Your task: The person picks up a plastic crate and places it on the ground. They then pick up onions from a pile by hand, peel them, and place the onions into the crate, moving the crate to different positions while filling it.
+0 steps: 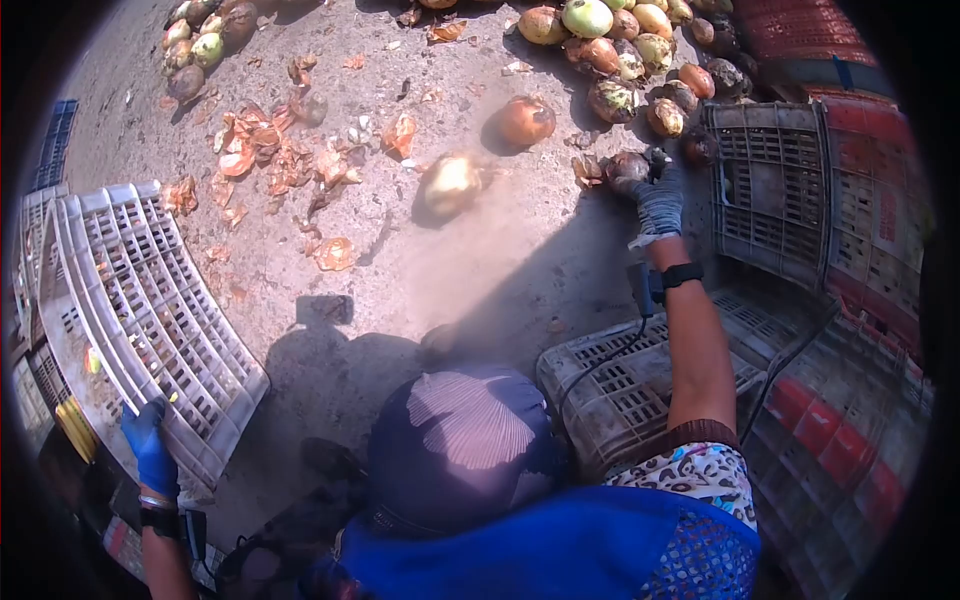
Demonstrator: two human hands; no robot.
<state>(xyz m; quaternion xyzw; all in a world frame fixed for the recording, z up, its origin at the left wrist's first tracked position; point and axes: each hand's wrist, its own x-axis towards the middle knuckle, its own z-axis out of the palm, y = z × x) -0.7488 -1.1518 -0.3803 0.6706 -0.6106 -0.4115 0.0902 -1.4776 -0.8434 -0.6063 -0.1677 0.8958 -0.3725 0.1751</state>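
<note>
Dusty ground, onion skins strewn; dark onion at fingertips of right hand, closure unclear; pale crate, edge gripped by left hand.

I see the widest passage over the bare ground at mid-frame, running up from the shadows between the pale crate at left and the right hand. A blurred onion and a reddish onion interrupt it; the skins at upper left lie low. The onion pile blocks me at upper right. Beside that hand, a dark onion and the upright crate leave little room. Below, a grey crate and its overlying cable obstruct the forearm's underside.
</note>
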